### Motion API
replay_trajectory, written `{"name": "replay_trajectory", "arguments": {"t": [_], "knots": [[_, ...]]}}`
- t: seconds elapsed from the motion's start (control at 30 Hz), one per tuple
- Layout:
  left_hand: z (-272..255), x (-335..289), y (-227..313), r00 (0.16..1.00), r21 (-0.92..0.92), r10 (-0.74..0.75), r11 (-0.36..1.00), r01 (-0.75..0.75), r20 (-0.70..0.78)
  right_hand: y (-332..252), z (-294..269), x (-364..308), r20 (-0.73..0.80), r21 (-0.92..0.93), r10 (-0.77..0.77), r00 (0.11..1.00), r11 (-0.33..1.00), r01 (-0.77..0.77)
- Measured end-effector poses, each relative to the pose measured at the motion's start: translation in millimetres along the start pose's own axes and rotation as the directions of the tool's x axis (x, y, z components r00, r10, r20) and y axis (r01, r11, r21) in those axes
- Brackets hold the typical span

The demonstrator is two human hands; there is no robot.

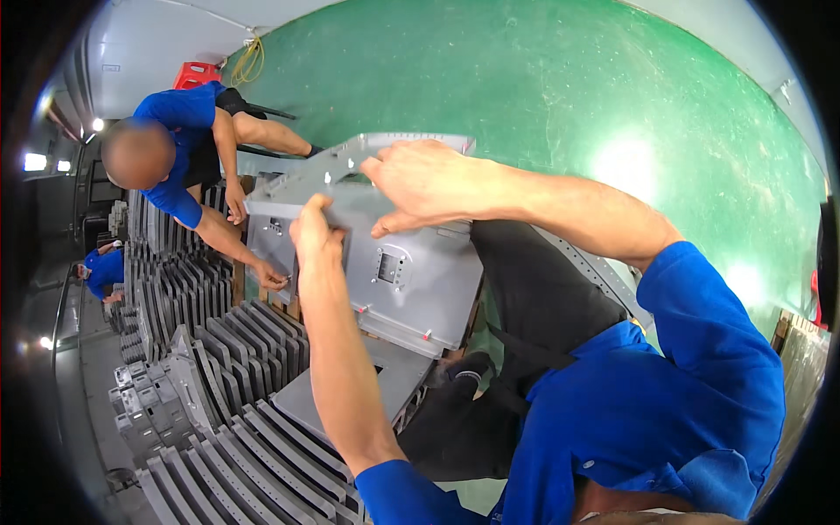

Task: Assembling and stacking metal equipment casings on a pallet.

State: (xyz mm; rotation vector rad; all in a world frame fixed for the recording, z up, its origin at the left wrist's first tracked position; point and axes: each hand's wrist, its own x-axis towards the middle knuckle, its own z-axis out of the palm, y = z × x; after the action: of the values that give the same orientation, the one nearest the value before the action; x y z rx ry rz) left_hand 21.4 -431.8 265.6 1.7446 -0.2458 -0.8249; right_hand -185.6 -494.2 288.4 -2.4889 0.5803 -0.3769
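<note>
- Your left hand (317, 232) is by the left edge of the grey panel (442, 284) — grip unclear.
- Your right hand (418, 184) bends near its far edge, perhaps steadying it; can't tell.
- Panel lies face-up, likely keeping its cutout (388, 267) reachable.

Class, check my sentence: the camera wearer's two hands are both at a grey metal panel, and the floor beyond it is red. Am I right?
Not about the floor: the head view shows that it is green. The rest stands: the left hand and right hand are both at the grey metal panel.
</note>
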Motion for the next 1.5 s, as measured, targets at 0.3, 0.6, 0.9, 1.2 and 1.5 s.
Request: {"name": "replay_trajectory", "arguments": {"t": [0.3,0.6,0.9,1.2,1.5], "knots": [[123,-38,-22,0.992,-0.124,-0.095,0.987,0.105,0.089,43,-14,-28,0.010,-0.119,0.150,0.989,0.982,-0.147],[238,-119,-127,0.923,-0.178,-0.051,0.976,0.128,0.382,123,-22,-179,-0.063,-0.119,0.398,0.915,0.907,-0.403],[210,-191,-184,0.721,-0.114,0.021,0.990,0.081,0.692,132,17,-291,-0.134,-0.065,0.703,0.699,0.697,-0.714],[-42,-113,-284,0.923,-0.072,0.240,0.959,-0.273,-0.300,127,74,-359,-0.230,-0.057,0.745,0.626,0.632,-0.773],[-212,-38,-464,0.739,0.316,-0.172,0.824,0.470,-0.651,131,113,-392,-0.239,-0.077,0.738,0.631,0.633,-0.770]]}}
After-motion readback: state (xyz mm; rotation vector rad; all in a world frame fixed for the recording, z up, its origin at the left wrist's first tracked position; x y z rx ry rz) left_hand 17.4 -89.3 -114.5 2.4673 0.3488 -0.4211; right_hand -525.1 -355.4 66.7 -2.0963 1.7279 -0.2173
